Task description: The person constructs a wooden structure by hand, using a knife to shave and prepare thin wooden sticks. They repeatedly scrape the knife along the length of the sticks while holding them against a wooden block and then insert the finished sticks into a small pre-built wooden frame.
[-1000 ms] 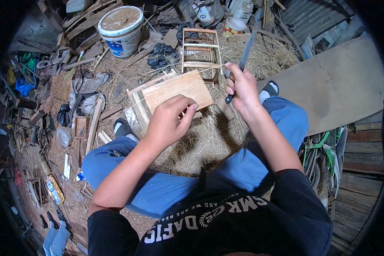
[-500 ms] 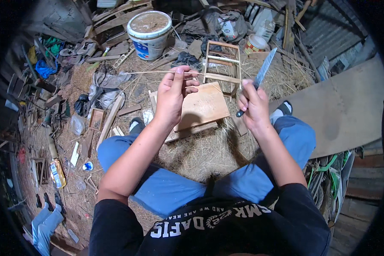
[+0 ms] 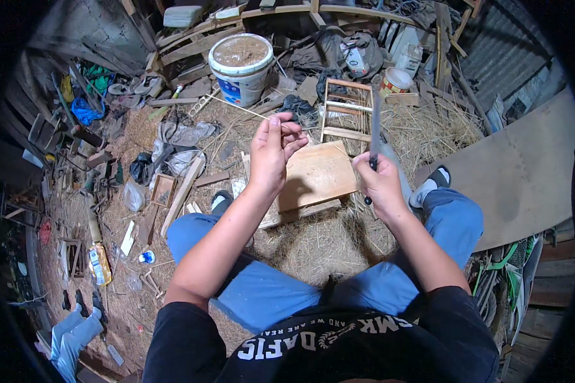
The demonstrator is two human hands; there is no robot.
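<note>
My left hand point(image 3: 270, 156) is raised over the left side of a light wooden board point(image 3: 318, 176), with a thin pale stick point(image 3: 239, 107) pinched in its fingers and angling up to the left. My right hand point(image 3: 380, 182) grips the black handle of a long knife point(image 3: 376, 127), blade pointing up, just right of the board. Behind them stands a small wooden frame point(image 3: 328, 110) with rungs and crossbars.
A large white bucket point(image 3: 239, 86) and small tub point(image 3: 396, 82) stand behind. A broad board point(image 3: 517, 179) lies right. Scrap wood point(image 3: 185, 195), bags point(image 3: 134, 195) and straw surround my crossed, blue-trousered legs. Another person's legs point(image 3: 76, 338) show at lower left.
My left hand rose from the board and turned, the stick now tilted up to the left. The knife moved slightly right and stands more upright. The view has shifted, so the surroundings appear lower and rightward.
</note>
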